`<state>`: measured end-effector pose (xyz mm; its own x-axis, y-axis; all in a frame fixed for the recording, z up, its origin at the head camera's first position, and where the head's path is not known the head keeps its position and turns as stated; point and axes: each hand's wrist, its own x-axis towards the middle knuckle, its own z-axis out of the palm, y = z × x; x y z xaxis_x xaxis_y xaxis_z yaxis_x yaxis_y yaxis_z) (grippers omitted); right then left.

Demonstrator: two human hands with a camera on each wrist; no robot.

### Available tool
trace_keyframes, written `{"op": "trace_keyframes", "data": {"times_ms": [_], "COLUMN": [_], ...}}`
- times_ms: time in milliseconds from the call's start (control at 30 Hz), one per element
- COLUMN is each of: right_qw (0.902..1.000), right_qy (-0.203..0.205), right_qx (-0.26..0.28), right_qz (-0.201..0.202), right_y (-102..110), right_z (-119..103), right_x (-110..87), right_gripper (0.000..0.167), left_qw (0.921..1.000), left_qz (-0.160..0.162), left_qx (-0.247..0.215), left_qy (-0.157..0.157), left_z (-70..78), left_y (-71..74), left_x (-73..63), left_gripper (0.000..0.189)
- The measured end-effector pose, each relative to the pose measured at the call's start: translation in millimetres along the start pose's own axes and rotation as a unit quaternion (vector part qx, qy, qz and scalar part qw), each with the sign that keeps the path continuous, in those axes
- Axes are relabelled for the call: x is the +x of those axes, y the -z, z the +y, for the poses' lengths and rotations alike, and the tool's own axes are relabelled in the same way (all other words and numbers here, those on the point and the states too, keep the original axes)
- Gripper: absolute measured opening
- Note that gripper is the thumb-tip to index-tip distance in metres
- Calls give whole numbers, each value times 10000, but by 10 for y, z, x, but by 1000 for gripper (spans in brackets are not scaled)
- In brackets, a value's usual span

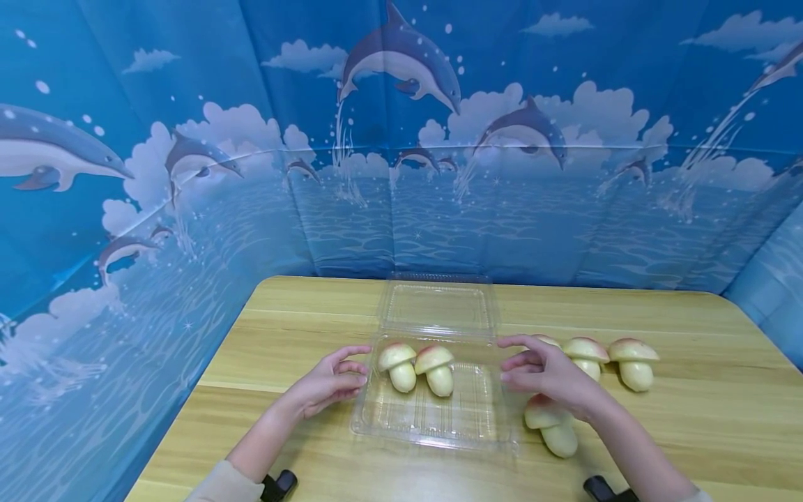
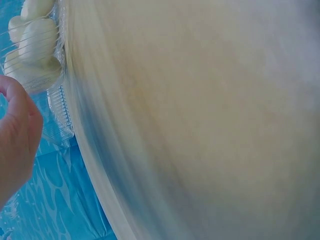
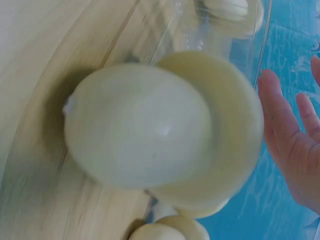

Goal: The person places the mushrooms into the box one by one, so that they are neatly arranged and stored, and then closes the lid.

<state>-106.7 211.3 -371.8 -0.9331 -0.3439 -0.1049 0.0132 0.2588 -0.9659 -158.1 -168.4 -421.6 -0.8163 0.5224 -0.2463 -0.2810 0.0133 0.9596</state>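
Note:
A clear plastic clamshell box (image 1: 473,418) lies on the table with its lid (image 1: 439,307) folded back. Inside, on the left, two pale mushroom-shaped pieces (image 1: 440,380) with reddish caps lie side by side. My left hand (image 1: 329,380) is beside the box's left wall, fingers loosely bent. At the right wall is my right hand (image 1: 542,369), fingers pointing toward the box. Whether either hand touches the plastic, I cannot tell. Another mushroom-shaped piece (image 1: 555,429) lies below my right hand and looms large in the right wrist view.
Right of the box, a row of mushroom-shaped pieces (image 1: 635,362) lies on the wooden table (image 1: 702,432), one partly hidden by my right hand. A blue dolphin-print curtain (image 1: 401,209) hangs behind the table's far edge and along its sides.

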Motion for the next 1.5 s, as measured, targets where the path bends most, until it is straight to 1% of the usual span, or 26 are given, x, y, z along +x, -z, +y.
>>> {"op": "trace_keyframes", "data": {"times_ms": [100,267,433,500,600,667,800,900,1100,1267,1500], "right_qw": [9999,9997,9996,9990,9986,9987,9988,9988,9991,9987,9990], "right_qy": [8,115,146,218,295,334,342,330,164,-15,182], "right_qx": [-100,-182,93,208,189,75,-158,-243,-72,65,18], "right_qz": [63,-62,-220,-317,-384,-387,-304,-256,-386,-496,-399], "right_y": [49,147,236,274,330,364,424,481,592,631,593], "right_z": [20,49,86,108,137,148,176,208,288,379,528], "right_x": [-42,-110,-185,-219,-268,-303,-372,-436,-543,-580,-617], "right_gripper": [62,57,47,43,41,41,46,42,41,42,46], "left_qw": [10000,10000,10000,10000,10000,10000,10000,10000,10000,10000,10000], "left_qz": [4,3,-11,-9,3,10,21,32,-29,16,44], "left_qx": [-1,18,16,9,12,18,35,36,46,60,65], "left_qy": [-5,-7,-6,-3,0,-1,4,7,-42,-33,-20], "left_z": [2,4,1,-1,-1,-3,-2,-3,-11,-19,-29], "left_y": [-1,-3,-2,0,-1,0,1,3,1,6,7], "left_x": [1,3,3,4,2,3,0,3,10,10,18], "left_gripper": [62,62,62,62,62,62,62,61,62,63,64]}}
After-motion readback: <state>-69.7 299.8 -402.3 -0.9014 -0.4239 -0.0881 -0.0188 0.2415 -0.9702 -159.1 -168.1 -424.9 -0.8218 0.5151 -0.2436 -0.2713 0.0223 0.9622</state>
